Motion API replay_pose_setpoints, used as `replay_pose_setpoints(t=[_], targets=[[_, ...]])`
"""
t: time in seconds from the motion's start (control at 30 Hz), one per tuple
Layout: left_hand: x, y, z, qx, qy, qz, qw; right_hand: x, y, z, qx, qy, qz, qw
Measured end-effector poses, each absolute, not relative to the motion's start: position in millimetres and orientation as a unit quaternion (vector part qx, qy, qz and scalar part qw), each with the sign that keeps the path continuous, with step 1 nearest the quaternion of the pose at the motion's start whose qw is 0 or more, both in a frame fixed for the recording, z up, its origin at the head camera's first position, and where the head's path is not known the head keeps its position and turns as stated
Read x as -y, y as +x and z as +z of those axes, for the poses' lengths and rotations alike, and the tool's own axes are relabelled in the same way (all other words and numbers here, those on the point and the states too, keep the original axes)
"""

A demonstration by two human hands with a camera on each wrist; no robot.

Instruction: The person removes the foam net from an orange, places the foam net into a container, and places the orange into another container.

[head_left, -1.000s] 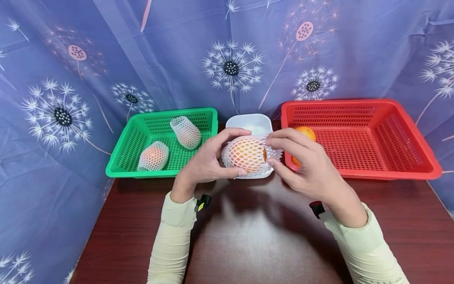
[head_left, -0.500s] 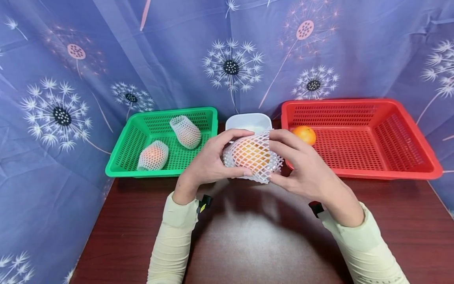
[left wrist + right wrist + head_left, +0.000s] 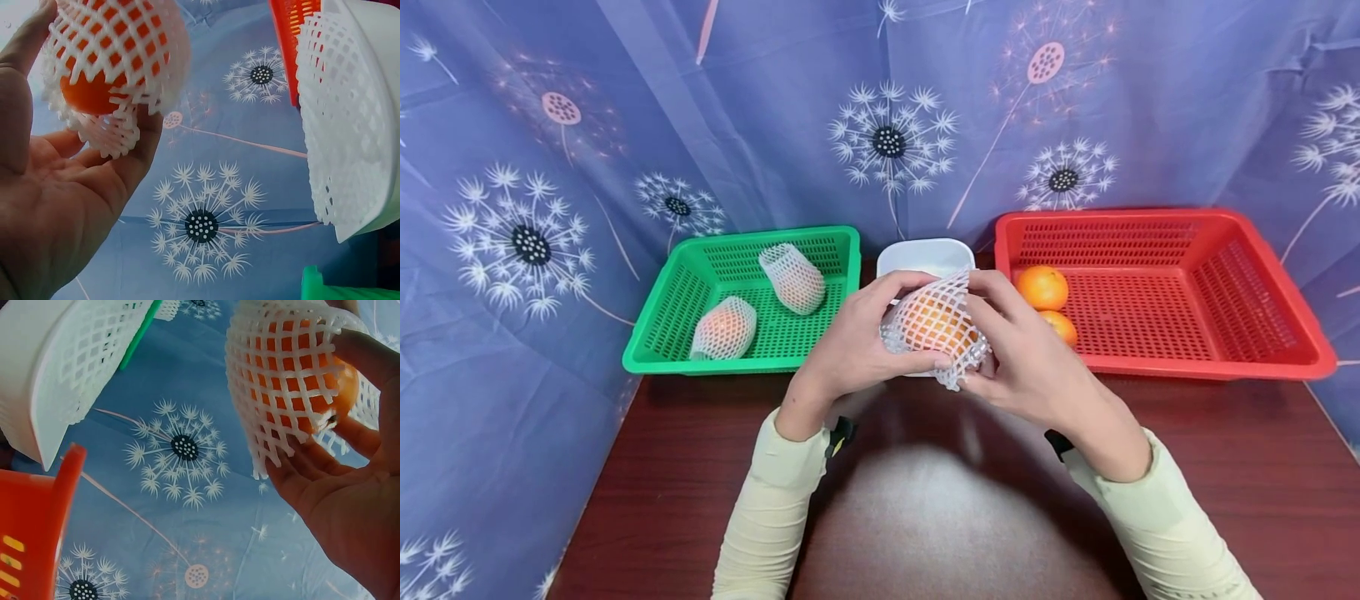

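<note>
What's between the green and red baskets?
The head view shows a white tub there, between the green basket and the red basket; the left hand and the netted orange partly hide it.

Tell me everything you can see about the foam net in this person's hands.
The foam net is a white, soft-looking mesh sleeve with crisscrossed strands and jagged edges. It fits around an orange, whose skin shows through the gaps and lies bare in places in both wrist views. The left hand grips it on one side; the right hand holds its other side, where an edge looks bunched. In the head view, it partly covers the white container.
</note>
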State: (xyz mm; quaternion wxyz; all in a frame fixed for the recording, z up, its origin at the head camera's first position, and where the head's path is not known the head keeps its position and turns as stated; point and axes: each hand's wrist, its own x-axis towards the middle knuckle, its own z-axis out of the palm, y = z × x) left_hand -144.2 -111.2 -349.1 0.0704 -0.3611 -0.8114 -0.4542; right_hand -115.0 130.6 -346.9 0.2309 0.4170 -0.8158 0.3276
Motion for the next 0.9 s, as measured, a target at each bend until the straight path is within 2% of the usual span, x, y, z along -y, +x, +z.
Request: replay_pose_setpoints(t=[0.2, 0.9], targets=[[108.5, -144.2, -349.9, 0.817, -0.349, -0.454, 0.069, -127.8, -116.8, -348.5, 0.816, 0.415, 0.314, 0.251], [116.5, -143.6, -347.6, 0.809, -0.378, -0.443, 0.076, -133.7, -115.3, -345.1, 0.827, 0.400, 0.333, 0.213]])
